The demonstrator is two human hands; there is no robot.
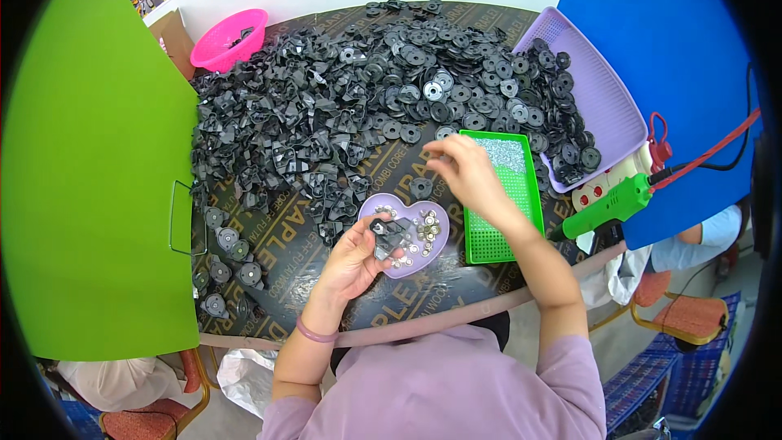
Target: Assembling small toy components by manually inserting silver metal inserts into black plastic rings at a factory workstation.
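My left hand (355,257) grips a small black plastic part (389,235) between thumb and fingers. It is held over the left side of a lilac heart-shaped dish (440,256), which contains small silvery and brass-coloured metal pieces (428,226). My right hand (466,169) hovers at the left edge of a green perforated tray (498,262), its fingers bent and apart, with nothing visible in them. Tiny shiny pieces (498,151) cover the far part of that tray. Just left of the right hand, a black disc (420,188) lies on the table.
Angular black parts (293,106) heap up at the far left, round black discs (481,73) at the far right. A lilac basket (599,85), a pink basket (213,42) and a green corded tool (607,205) stand around. Several assembled pieces (228,238) lie near left. Green (90,179) and blue (652,90) panels flank the table.
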